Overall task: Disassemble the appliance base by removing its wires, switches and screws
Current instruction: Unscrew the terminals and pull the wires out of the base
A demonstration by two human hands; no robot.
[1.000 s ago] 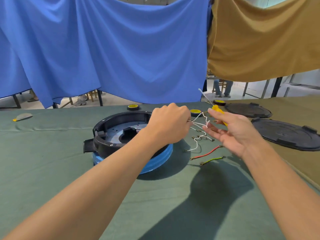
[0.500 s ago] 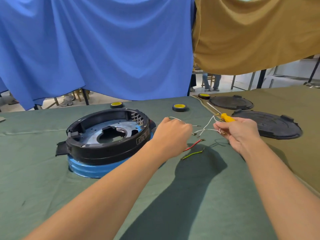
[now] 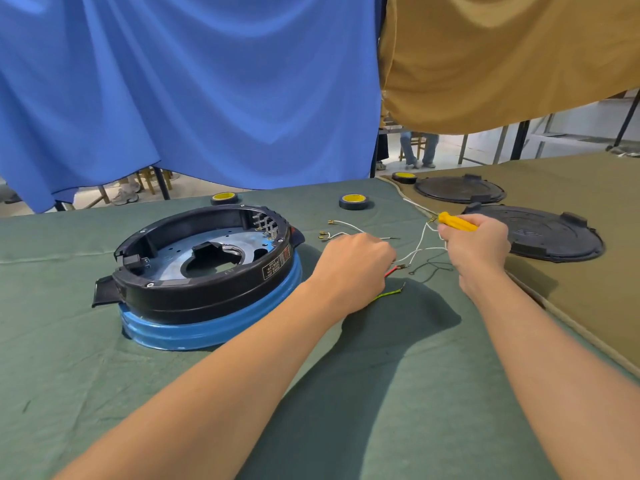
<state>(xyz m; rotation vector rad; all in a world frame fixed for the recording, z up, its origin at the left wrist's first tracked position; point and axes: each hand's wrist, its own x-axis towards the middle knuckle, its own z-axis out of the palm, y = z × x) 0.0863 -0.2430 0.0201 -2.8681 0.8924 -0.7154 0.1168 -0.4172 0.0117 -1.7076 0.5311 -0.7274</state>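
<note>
Two bare forearms reach out over the green-covered counter (image 3: 69,341). The left hand (image 3: 356,265) lies knuckles up with its fingers curled around a bundle of white wires (image 3: 424,250). Two of these leads run out past it toward the base and end in small metal terminals. A red wire (image 3: 391,271) and a green-yellow wire (image 3: 389,294) lie loose on the cloth just beside that hand.

The right hand (image 3: 476,245) grips a screwdriver (image 3: 457,223) by its yellow handle and seems to pinch the other end of the white leads in the same fist.

The appliance base (image 3: 204,271), a black ring on a blue skirt, sits to the left of the hands, open side up, with its metal plate and a terminal block exposed.

Further back are two tape rolls (image 3: 355,201), two black lids (image 3: 554,233) on a tan cloth, and hanging blue and tan sheets.

The wires look to be out of the base already, so the step in hand is probably separating the harness or laying it aside. The next move likely calls for letting go of the leads, then bringing the screwdriver to the screws on the black rim.
</note>
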